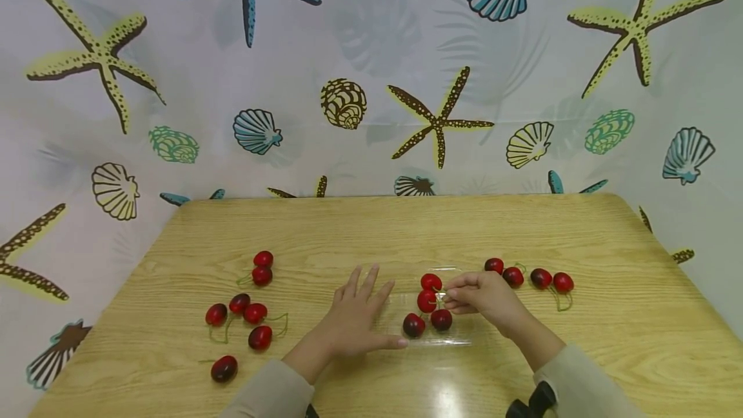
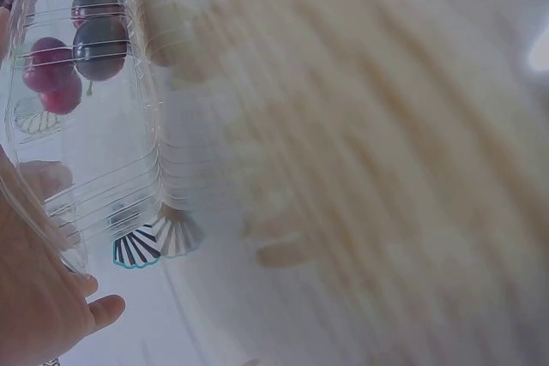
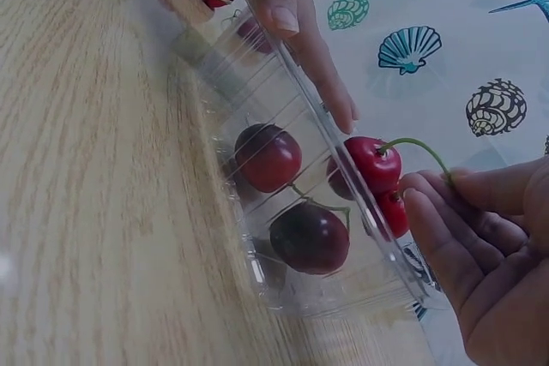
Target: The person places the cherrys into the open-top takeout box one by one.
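Observation:
A clear plastic container (image 1: 391, 308) sits at the middle of the table. Two dark cherries (image 1: 414, 326) lie inside it. My right hand (image 1: 478, 295) pinches the green stem of a pair of red cherries (image 3: 377, 165) between thumb and fingers. In the right wrist view this pair hangs at the container's rim, one fruit partly behind the clear wall. My left hand (image 1: 360, 324) is spread at the container's left side, its fingers straight and the thumb along the near edge. The left wrist view shows the cherries through the ribbed plastic wall (image 2: 103, 186).
Several loose cherries (image 1: 255, 313) with stems lie on the left of the wooden table (image 1: 325, 231). Two more pairs (image 1: 540, 278) lie right of the container, beyond my right hand. A curtain (image 1: 371, 37) printed with starfish and shells hangs behind the table.

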The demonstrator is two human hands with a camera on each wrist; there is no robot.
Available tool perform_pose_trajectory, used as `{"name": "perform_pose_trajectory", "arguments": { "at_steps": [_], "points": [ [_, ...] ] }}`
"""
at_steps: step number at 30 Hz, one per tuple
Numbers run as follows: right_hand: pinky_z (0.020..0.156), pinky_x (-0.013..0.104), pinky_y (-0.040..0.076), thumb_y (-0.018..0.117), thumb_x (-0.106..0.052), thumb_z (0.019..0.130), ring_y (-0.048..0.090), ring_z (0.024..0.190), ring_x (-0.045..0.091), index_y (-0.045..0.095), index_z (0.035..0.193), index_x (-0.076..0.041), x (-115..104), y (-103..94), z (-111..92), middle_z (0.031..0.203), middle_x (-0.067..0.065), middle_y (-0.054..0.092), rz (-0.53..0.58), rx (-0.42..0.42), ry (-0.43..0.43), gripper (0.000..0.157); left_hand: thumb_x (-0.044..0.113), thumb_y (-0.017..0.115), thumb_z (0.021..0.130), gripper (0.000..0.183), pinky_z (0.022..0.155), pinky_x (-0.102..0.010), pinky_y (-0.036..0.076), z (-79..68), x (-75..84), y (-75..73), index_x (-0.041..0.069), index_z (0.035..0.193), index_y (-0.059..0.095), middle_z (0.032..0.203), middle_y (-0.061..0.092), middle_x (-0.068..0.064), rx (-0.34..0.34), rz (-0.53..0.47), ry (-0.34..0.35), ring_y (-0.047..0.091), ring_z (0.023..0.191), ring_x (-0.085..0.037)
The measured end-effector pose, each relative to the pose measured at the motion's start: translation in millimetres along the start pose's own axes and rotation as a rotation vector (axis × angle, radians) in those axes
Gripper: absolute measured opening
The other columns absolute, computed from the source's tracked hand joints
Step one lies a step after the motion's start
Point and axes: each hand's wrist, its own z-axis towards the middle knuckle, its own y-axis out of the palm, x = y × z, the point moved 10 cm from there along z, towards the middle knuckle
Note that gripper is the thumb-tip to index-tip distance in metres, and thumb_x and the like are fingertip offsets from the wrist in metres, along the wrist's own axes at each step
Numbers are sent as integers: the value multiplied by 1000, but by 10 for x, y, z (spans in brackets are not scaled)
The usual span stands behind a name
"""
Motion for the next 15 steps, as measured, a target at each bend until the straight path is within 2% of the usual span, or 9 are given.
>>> {"name": "perform_pose_trajectory", "arguments": {
  "at_steps": [15],
  "points": [
    [66, 32, 49, 51, 2, 84, 61, 73, 22, 54, 96, 17, 26, 69, 93, 80, 15, 62, -61, -24, 39, 20, 75, 42, 65, 96, 94, -57, 12, 5, -3, 2, 17, 139, 20, 143, -1, -13, 4, 16, 0, -11, 126, -36]
  ]
}}
